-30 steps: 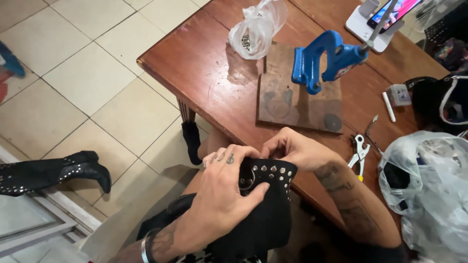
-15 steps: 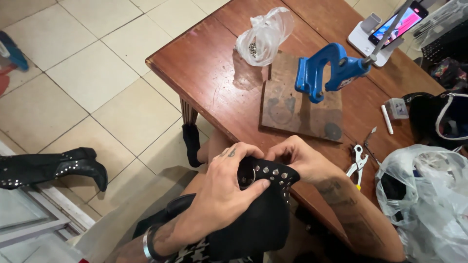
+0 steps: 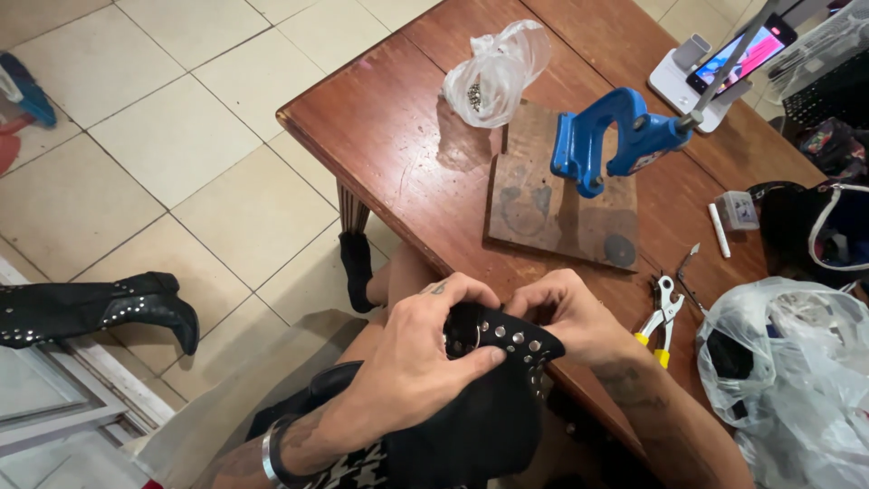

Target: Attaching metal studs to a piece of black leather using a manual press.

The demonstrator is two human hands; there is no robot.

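over the wooden table (image 3: 407, 172), both hands have stayed put, left hand (image 3: 425, 362) and right hand (image 3: 566, 317) fingers still pinching the studded black boot (image 3: 493, 362).

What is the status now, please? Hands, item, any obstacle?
Left hand and right hand both grip black studded boot over lap. Blue press on table, untouched. Nothing blocks hands.

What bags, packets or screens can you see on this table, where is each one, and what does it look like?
Clear plastic bag: far left of the table, knotted, small metal pieces inside.
Phone: far right, on a white stand, screen lit in bright colours.
Small clear box: right side, beside a white stick.
Large white plastic bag: near right corner, crumpled, dark things inside.
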